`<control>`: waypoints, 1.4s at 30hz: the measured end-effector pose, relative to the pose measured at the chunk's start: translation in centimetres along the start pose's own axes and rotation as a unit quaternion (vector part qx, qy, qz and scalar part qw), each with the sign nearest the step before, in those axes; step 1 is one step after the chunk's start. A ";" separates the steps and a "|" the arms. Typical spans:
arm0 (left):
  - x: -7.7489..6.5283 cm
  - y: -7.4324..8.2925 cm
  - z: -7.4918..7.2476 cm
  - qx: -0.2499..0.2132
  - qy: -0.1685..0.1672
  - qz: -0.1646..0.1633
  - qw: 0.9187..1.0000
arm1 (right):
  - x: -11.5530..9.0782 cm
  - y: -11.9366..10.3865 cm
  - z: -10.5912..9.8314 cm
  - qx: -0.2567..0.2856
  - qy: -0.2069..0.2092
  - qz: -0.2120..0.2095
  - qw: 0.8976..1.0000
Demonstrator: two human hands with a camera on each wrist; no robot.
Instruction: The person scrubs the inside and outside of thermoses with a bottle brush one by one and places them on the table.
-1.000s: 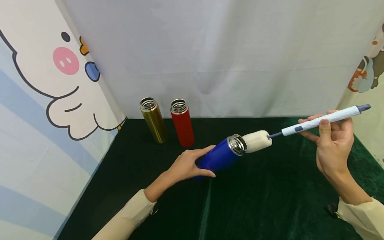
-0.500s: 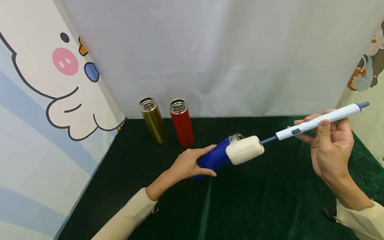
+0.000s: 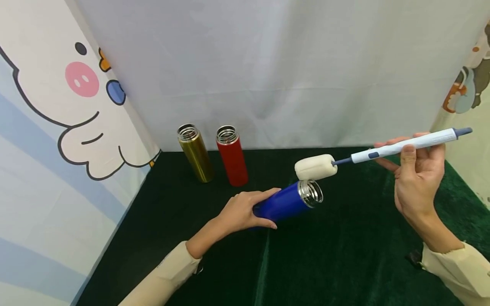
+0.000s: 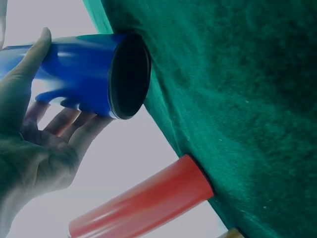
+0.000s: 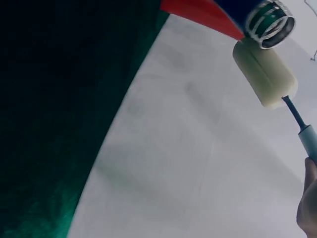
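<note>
"What hangs beyond the right hand [image 3: 419,182]?"
"I see a pale, creased curtain [image 3: 287,76]; dark green cloth [image 3: 325,263] spreads below it."
"Left of the left hand [image 3: 239,212]?"
"A cartoon-printed panel [image 3: 46,204]."

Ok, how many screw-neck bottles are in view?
3. The blue bottle is tilted in the left grip; the gold bottle and red bottle stand farther back on the green cloth, gold left of red. No sign of hidden ones.

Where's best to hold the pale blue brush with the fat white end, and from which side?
Probably its long, narrow, pale blue handle, from the right, where the right hand pinches it. A slim stick suits pinching, and the fat white end points left, away.
</note>
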State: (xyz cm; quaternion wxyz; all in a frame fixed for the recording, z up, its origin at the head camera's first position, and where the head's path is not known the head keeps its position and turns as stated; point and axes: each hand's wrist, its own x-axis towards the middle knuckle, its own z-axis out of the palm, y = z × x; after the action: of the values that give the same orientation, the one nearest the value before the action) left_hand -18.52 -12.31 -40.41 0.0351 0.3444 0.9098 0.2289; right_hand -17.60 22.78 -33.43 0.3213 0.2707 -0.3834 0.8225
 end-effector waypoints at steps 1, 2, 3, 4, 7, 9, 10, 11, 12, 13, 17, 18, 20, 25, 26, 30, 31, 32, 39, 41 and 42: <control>-0.1 0.0 0.0 -0.003 0.000 -0.003 1.000 | 0.0 0.0 -0.3 -0.013 0.006 0.000 1.000; -0.1 -0.1 0.0 -0.006 0.000 -0.007 1.000 | -0.1 -0.1 -0.6 -0.025 0.011 0.001 1.000; -0.2 -0.2 0.0 -0.007 0.001 -0.011 1.000 | -0.1 -0.2 -0.9 -0.045 0.016 0.002 0.999; -0.2 -0.2 0.0 -0.010 0.001 -0.016 1.000 | -0.2 -0.3 -1.1 -0.062 0.020 0.004 0.998; -0.1 -0.3 -0.1 -0.010 0.007 -0.029 0.999 | -0.4 -0.8 -1.5 -0.112 0.013 0.004 0.994; 0.0 -0.2 -0.1 -0.007 0.013 -0.036 0.999 | -0.5 -1.0 -1.5 -0.139 0.001 0.002 0.990; 0.1 -0.2 -0.1 -0.006 0.016 -0.040 0.999 | -0.5 -1.1 -1.5 -0.142 -0.004 0.000 0.990; 0.2 -0.2 -0.1 -0.004 0.020 -0.043 0.999 | -0.5 -1.2 -1.4 -0.145 -0.008 -0.001 0.989; 0.2 -0.2 -0.1 -0.003 0.024 -0.046 0.999 | -0.5 -1.3 -1.4 -0.146 -0.010 -0.002 0.989; 0.3 -0.2 -0.1 -0.002 0.030 -0.049 0.998 | -0.5 -1.4 -1.4 -0.143 -0.011 -0.003 0.990; 0.6 -0.3 0.0 -0.006 0.074 -0.053 0.996 | -0.5 -1.5 -1.1 -0.115 0.006 -0.001 0.993; 0.6 -0.4 0.1 -0.011 0.086 -0.055 0.995 | -0.5 -1.5 -1.0 -0.103 0.013 0.001 0.995; 0.6 -0.6 0.3 -0.047 0.101 -0.055 0.992 | -0.7 -1.6 -0.8 -0.082 0.029 0.005 0.996; 0.5 -0.8 0.5 -0.251 0.068 -0.066 0.963 | -1.3 -1.7 0.1 -0.050 0.042 0.016 0.998; 0.5 -0.7 0.5 -0.298 0.051 -0.072 0.951 | -1.4 -1.7 0.2 -0.035 0.043 0.019 0.998; 0.6 -0.1 0.7 -0.448 -0.017 -0.090 0.890 | -1.4 -1.3 0.4 0.054 0.064 0.078 0.993; 0.7 0.1 0.8 -0.471 -0.030 -0.091 0.877 | -1.4 -1.2 0.3 0.085 0.071 0.102 0.989; 0.8 0.5 0.8 -0.492 -0.040 -0.092 0.865 | -1.4 -1.1 0.1 0.119 0.080 0.129 0.981; 1.1 1.6 1.0 -0.587 -0.075 -0.066 0.803 | -2.1 0.1 -1.9 0.213 0.098 0.300 0.925; 1.2 1.6 1.0 -0.613 -0.073 -0.065 0.784 | -2.7 0.2 -2.5 0.215 0.089 0.335 0.913; 1.1 1.5 1.0 -0.624 -0.071 -0.067 0.776 | -3.0 0.3 -2.7 0.214 0.083 0.347 0.909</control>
State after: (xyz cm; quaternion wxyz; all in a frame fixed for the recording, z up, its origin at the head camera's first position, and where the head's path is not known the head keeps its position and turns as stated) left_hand -18.23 -10.17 -40.51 0.3217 0.2007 0.5832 0.7184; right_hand -16.44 23.88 -37.14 -0.0197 0.1134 -0.2398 0.9640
